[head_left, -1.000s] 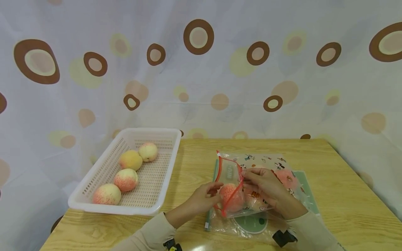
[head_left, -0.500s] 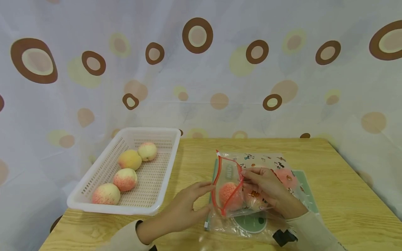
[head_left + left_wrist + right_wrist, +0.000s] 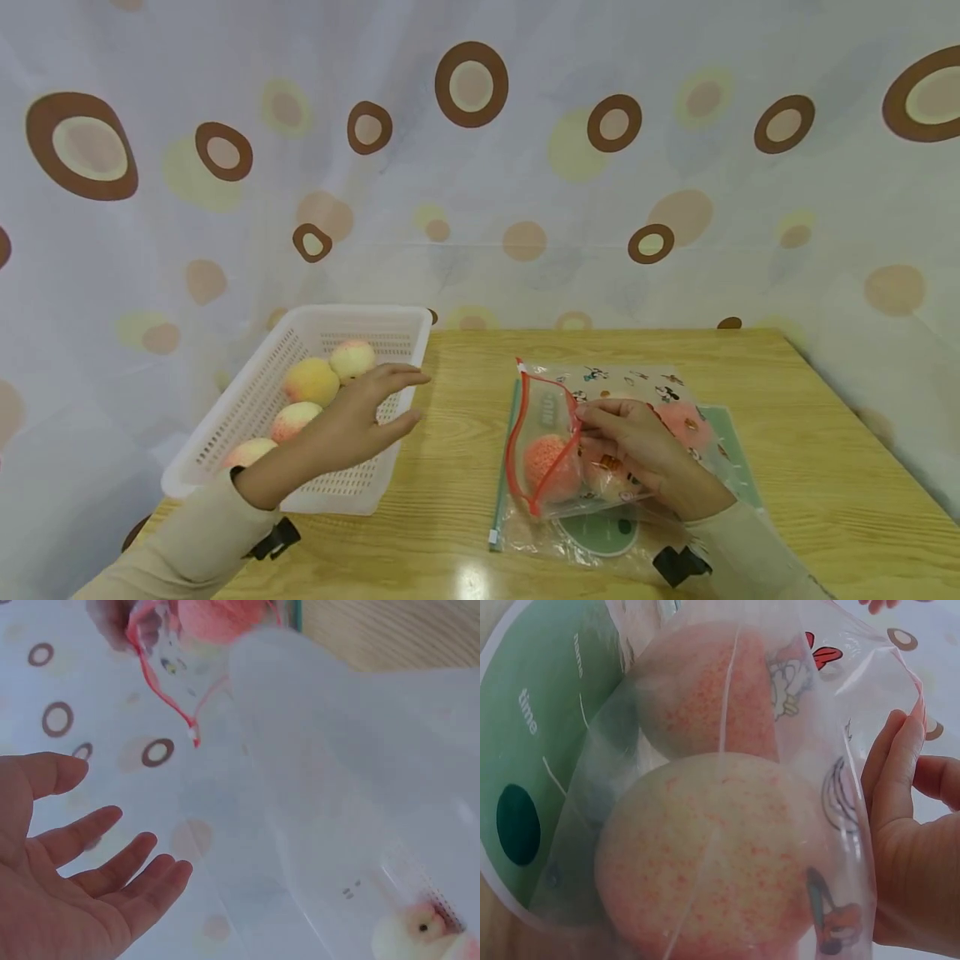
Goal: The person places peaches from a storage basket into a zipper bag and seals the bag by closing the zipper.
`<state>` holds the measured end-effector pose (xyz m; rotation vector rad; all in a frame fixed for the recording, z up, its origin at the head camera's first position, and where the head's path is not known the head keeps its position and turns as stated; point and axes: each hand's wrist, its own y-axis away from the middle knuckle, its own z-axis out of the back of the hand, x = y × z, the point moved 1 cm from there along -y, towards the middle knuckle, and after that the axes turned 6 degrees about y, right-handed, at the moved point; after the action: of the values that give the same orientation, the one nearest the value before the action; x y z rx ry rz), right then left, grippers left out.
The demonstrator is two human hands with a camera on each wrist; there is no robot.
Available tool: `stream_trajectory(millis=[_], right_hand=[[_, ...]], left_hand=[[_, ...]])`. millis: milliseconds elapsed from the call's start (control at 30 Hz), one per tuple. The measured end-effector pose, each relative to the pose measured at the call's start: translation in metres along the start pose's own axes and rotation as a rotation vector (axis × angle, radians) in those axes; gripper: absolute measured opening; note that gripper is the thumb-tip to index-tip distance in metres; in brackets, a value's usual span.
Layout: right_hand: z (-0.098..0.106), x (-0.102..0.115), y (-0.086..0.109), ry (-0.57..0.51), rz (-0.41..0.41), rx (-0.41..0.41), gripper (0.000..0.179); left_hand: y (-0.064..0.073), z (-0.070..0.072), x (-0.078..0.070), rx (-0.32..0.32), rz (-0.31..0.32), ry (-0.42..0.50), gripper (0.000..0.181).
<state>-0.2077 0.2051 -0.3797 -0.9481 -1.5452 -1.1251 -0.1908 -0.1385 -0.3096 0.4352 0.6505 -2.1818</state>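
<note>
My left hand [image 3: 348, 429] hovers above the right side of the white basket [image 3: 330, 502], its fingers spread and holding nothing. Beneath and beside it lie several peaches, among them a yellow one [image 3: 311, 382] and a pale one [image 3: 352, 360]; my hand and forearm partly cover others. In the left wrist view the fingers [image 3: 127, 862] are apart from everything. My right hand [image 3: 637, 450] pinches the red-edged mouth of a clear printed zip bag [image 3: 637, 383], which gapes to the left. A pink peach [image 3: 551, 468] sits just inside the mouth, with more peaches [image 3: 712, 847] deeper in.
A second zip bag [image 3: 592, 537], with a green print and a slider at its corner, lies flat beneath the printed one. Both bags and the basket are on a wooden table [image 3: 465, 400]. A patterned curtain [image 3: 525, 167] hangs behind it.
My left hand has left the bag's mouth and swung left over the basket, its fingers spreading. My right hand keeps its pinch on the bag; the peach at the mouth stays put.
</note>
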Motion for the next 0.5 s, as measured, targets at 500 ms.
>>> stream_trajectory(millis=[500], right_hand=[[0.000,0.000,0.000,0.017,-0.003,0.003,0.012]], left_hand=[[0.003,0.055,0.094,0.237,0.517,-0.355,0.051]])
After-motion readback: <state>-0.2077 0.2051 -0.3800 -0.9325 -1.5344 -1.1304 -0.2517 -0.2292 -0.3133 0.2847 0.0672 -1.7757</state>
